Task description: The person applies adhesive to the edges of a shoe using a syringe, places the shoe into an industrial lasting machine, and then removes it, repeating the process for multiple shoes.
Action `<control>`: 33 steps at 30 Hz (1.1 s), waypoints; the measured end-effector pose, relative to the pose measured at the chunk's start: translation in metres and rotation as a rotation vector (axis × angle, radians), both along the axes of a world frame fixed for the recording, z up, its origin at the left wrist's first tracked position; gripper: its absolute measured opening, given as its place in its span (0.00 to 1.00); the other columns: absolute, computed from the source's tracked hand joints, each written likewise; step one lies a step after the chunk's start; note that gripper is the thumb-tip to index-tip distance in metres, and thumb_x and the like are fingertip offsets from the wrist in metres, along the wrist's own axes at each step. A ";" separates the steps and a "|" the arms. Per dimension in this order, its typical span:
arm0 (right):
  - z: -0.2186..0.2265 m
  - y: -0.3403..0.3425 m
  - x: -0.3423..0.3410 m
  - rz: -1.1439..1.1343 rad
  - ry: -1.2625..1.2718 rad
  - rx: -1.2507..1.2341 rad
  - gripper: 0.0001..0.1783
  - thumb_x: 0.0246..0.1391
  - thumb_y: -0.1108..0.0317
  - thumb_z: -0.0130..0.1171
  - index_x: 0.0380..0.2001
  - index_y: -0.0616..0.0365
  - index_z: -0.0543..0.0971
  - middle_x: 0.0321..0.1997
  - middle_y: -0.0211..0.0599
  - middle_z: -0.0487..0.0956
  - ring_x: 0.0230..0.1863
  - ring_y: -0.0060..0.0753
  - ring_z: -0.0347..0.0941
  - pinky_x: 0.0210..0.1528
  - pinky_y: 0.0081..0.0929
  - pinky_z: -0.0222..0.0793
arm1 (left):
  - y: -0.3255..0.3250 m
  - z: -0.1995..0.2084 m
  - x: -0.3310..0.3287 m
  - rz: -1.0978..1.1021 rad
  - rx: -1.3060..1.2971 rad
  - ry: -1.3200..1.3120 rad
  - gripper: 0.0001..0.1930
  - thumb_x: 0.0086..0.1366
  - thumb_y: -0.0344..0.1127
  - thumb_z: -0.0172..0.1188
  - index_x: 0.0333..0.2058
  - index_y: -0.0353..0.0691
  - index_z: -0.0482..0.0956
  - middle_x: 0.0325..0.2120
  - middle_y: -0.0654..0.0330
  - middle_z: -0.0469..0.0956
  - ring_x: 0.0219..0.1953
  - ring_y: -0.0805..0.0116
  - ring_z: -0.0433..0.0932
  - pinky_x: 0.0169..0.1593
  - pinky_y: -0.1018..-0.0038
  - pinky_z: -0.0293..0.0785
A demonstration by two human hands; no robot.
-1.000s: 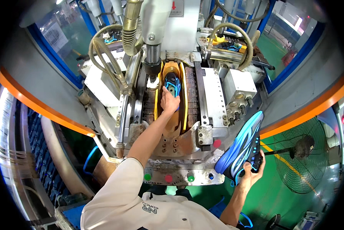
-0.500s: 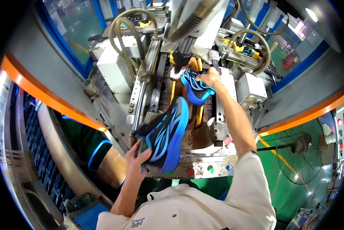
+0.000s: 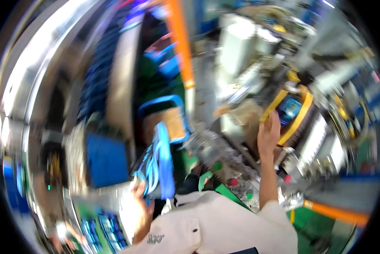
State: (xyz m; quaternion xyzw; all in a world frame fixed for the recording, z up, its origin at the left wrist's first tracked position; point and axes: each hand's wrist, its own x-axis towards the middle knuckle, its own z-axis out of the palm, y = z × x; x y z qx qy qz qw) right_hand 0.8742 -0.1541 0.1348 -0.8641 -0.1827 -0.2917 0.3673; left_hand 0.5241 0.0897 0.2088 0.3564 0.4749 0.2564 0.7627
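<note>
The whole view is smeared by motion blur, so fine detail is hard to read. The person's left hand (image 3: 140, 199), low in the picture at about seven o'clock from its centre, is closed around the lower end of a blue shoe with light-blue ribbed side panels (image 3: 159, 163); the fingers wrap the heel end from the left, and the shoe stands nearly upright, its long axis rising toward twelve o'clock above the hand. Just above the shoe's top, at about one o'clock from it, sits a blue-rimmed frame with a tan panel (image 3: 168, 120). At nine o'clock from the shoe, close beside it, is a flat dark-blue rectangular block (image 3: 107, 160). The right hand (image 3: 269, 132) is well apart from the shoe, out at three o'clock from it with the forearm reaching up from the pale sleeve. It rests against the grey metal machine (image 3: 236, 55) at the edge of a yellow curved cradle (image 3: 298, 116), fingers pointing toward twelve o'clock; whether they grip anything I cannot tell through the blur. Inside the cradle, at about one o'clock from the right hand, a second light-blue shoe part (image 3: 289, 108) shows. Red and green round push buttons (image 3: 233, 182) lie on the machine's front panel between the two arms. An orange rail (image 3: 179, 38) runs upward near twelve o'clock.
</note>
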 end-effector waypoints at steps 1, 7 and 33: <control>-0.016 0.017 -0.040 0.179 0.235 0.202 0.15 0.48 0.77 0.57 0.42 0.63 0.77 0.49 0.47 0.77 0.49 0.52 0.74 0.52 0.40 0.69 | 0.001 -0.006 -0.006 0.047 -0.037 0.080 0.27 0.55 0.37 0.65 0.53 0.34 0.73 0.43 0.57 0.79 0.43 0.66 0.77 0.48 0.68 0.73; -0.180 0.070 -0.121 0.477 0.222 -0.401 0.15 0.51 0.71 0.55 0.44 0.55 0.77 0.44 0.42 0.75 0.46 0.48 0.71 0.47 0.41 0.69 | -0.016 -0.032 -0.070 0.157 -0.144 0.076 0.19 0.61 0.39 0.63 0.50 0.41 0.76 0.39 0.67 0.79 0.37 0.78 0.75 0.39 0.83 0.69; 0.342 0.809 -0.608 1.817 -0.975 -0.298 0.36 0.42 0.67 0.66 0.58 0.55 0.69 0.55 0.51 0.75 0.58 0.52 0.70 0.62 0.39 0.63 | 0.381 -0.267 -0.612 1.405 0.195 0.270 0.32 0.40 0.30 0.74 0.47 0.29 0.77 0.35 0.54 0.81 0.34 0.65 0.79 0.42 0.72 0.75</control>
